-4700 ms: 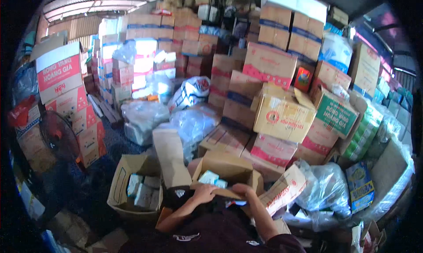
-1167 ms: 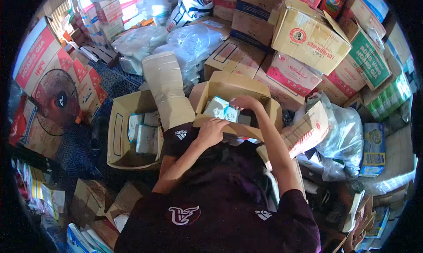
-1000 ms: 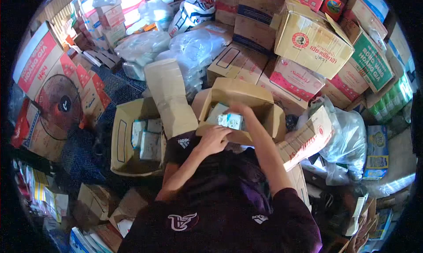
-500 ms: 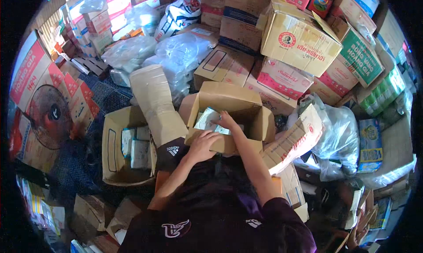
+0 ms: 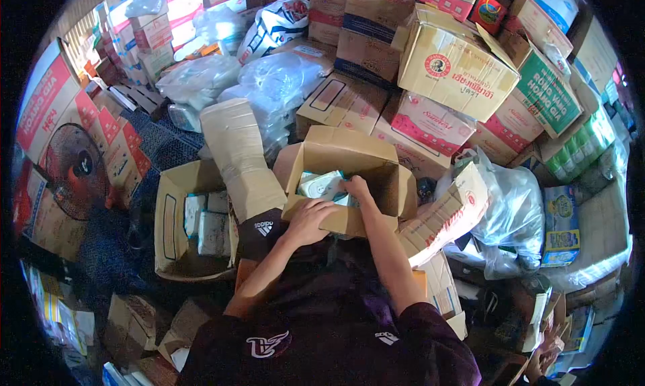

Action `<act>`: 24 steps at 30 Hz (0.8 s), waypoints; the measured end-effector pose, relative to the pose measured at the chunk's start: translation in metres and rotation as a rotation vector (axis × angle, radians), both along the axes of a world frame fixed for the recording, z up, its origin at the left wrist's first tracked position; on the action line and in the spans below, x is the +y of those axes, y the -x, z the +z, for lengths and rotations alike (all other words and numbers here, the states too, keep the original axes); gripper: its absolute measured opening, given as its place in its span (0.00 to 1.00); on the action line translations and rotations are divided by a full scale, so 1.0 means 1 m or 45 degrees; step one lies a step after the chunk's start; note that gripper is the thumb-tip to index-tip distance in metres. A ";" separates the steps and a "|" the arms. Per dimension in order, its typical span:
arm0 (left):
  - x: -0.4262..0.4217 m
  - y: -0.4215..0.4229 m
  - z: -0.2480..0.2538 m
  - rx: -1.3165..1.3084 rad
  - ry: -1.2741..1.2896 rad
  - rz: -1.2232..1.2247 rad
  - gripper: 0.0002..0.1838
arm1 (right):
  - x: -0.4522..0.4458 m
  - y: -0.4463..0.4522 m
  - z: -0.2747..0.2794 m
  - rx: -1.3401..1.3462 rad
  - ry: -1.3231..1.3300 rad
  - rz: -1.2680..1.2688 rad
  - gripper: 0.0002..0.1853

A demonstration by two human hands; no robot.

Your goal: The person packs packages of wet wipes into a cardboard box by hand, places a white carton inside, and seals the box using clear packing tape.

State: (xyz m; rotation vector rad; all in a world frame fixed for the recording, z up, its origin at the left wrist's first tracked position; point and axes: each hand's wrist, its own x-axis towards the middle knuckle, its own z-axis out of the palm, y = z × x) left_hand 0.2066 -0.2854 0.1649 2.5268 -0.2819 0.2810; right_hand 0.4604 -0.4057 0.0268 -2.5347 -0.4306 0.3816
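An open cardboard box [image 5: 353,144] stands in front of my body, with white and teal packets [image 5: 324,184] inside at its left. My left hand [image 5: 310,222] lies over the near left edge of this box, its fingers closed on the rim. Inside the box, my right hand [image 5: 357,186] pinches the right end of a white packet. To the left stands a second open box [image 5: 168,228] with several similar packets [image 5: 213,233] in it. A long folded piece of cardboard [image 5: 235,151] lies between the two boxes.
A fan [image 5: 75,171] stands at the left. Stacked cartons [image 5: 457,70] rise behind the box, beside clear plastic bags [image 5: 275,80]. A torn carton flap [image 5: 447,215] and a plastic bag [image 5: 510,204] are at the right. Another person's hand [image 5: 547,352] shows at lower right.
Over the last half second, my right hand has shifted slightly right and down in the box, and the top packet lies at a different angle. My left hand stays at the rim.
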 end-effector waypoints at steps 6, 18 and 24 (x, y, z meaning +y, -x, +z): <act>0.000 -0.002 -0.002 -0.014 0.052 -0.023 0.32 | 0.000 0.004 0.009 0.171 0.153 0.096 0.31; 0.000 0.000 -0.002 0.029 0.065 -0.019 0.33 | -0.007 0.019 0.031 0.182 0.240 0.044 0.39; 0.001 -0.002 -0.005 0.048 0.033 -0.016 0.35 | -0.008 0.003 0.009 0.234 0.227 0.280 0.35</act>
